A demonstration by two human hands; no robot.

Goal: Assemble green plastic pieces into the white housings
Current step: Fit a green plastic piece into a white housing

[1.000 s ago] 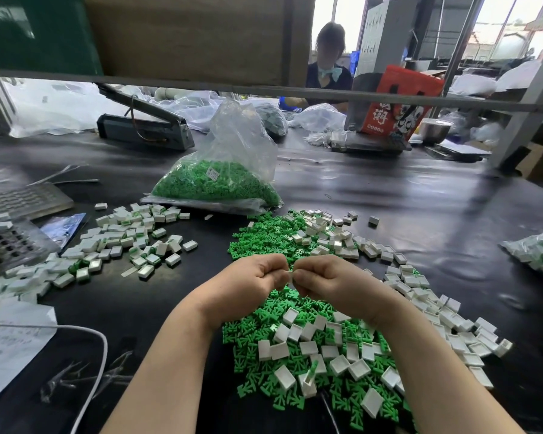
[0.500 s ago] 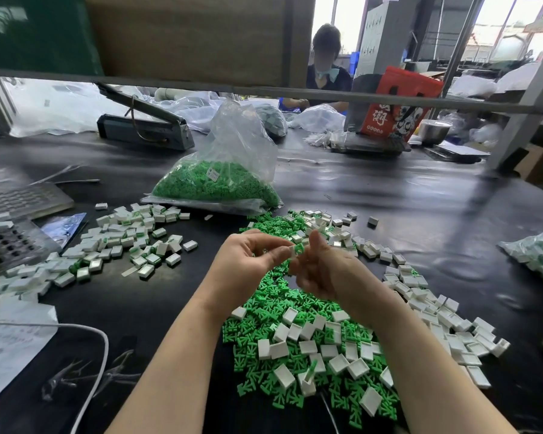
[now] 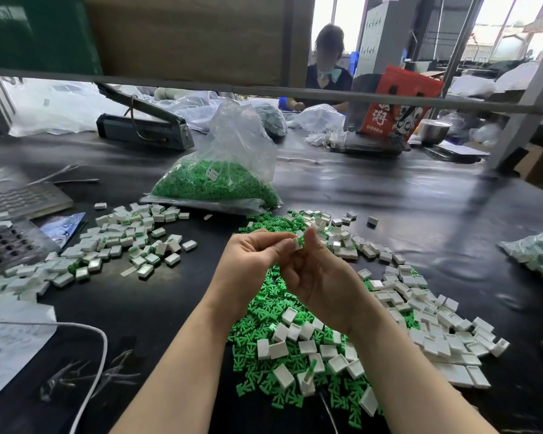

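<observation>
You are pinching a white housing (image 3: 294, 243) between the fingertips of your left hand (image 3: 251, 261), while your right hand (image 3: 320, 277) is pinching a green piece (image 3: 301, 241) against it, both raised above the black table (image 3: 420, 220). Below your wrists a mixed pile of green pieces (image 3: 264, 333) and white housings (image 3: 433, 327) is lying. A heap of assembled housings (image 3: 119, 242) is sitting to your left, and a clear bag of green pieces (image 3: 217, 183) is standing behind.

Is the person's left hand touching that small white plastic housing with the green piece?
Touching. The head view shows the left hand pinching the white housing, green piece poking out, against the right hand.
</observation>
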